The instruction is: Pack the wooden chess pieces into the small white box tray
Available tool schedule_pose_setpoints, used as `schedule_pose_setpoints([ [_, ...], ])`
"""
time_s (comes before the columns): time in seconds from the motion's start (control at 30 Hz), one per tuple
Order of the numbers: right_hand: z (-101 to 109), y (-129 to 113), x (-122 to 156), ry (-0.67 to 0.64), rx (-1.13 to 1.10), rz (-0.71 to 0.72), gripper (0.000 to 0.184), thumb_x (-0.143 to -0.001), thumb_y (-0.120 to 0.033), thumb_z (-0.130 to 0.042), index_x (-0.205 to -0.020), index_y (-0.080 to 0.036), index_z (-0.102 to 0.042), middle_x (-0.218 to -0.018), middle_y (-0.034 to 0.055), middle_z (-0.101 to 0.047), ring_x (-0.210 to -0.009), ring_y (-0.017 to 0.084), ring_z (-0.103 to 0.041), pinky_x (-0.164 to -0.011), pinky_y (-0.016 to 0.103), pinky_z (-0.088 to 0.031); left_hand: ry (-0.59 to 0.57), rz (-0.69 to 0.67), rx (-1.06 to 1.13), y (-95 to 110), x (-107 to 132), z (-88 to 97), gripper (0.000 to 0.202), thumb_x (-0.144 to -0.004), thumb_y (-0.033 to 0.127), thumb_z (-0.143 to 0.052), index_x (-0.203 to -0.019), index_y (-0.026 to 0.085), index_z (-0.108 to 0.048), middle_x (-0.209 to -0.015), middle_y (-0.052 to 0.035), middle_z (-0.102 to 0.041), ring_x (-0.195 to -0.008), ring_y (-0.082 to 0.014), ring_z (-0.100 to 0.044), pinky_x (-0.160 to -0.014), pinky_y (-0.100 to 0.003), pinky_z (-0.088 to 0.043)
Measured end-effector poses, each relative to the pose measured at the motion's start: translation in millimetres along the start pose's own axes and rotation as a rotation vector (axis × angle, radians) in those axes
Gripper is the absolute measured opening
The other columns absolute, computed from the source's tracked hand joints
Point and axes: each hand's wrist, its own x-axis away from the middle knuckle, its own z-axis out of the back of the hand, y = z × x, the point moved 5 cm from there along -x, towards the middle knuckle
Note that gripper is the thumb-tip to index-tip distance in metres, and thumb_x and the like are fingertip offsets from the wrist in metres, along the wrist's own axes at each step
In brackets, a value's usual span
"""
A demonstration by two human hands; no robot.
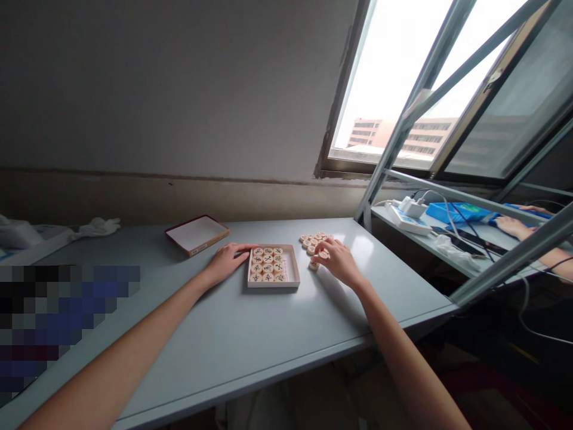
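Where discs line the box, Chinese characters show.

The shallow white box lies flat and open on the surface. Round, pale pieces with dark characters fill its left part in three columns. Loose pieces cluster to its right.

A grey desk carries a lid left of centre, a box mid-frame and discs just right of centre.
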Motion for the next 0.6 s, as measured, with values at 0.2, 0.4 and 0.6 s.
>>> schedule_pose_setpoints([
  [0.2, -1, -2, -1, -0.05, 0.048, 0.045, 0.005, -0.075, -0.026, -0.058, -0.072, -0.022, -0.059, -0.086, 0.0012, -0.059, -0.088, 0.019, -0.048, -0.075, 0.031, -0.031, 0.011, -0.009, -0.022, -2, 0, -0.3, 0.037, -0.079, 0.031, -0.038, -0.108, 0.022, -0.06, -0.108, -0.0022, -0.063, -0.099, -0.0208, -0.054, -0.087, -0.032, -0.04],
  [0.4, 0, -4, -4, 0.028, 0.031, 0.043, 0.011, -0.08, -0.03, -0.053, -0.074, -0.021, -0.059, -0.087, 0.0024, -0.059, -0.088, 0.019, -0.05, -0.076, 0.032, -0.031, 0.006, 0.011, -0.031, -2, 0, -0.2, 0.038, -0.079, 0.03, -0.038, -0.11, 0.023, -0.059, -0.108, -0.0025, -0.063, -0.099, -0.0206, -0.053, -0.087, -0.032, -0.04],
  [0.6, 0, -39, -24, -0.099, -0.048, 0.253, 0.007, -0.08, -0.027, -0.054, -0.082, -0.024, -0.061, -0.085, 0.0012, -0.059, -0.082, 0.017, -0.051, -0.074, 0.03, -0.034, 0.021, 0.024, -0.007, -3, 1, 0.0, 0.037, -0.079, 0.029, -0.039, -0.109, 0.022, -0.06, -0.108, -0.0038, -0.062, -0.098, -0.0199, -0.054, -0.089, -0.031, -0.039],
])
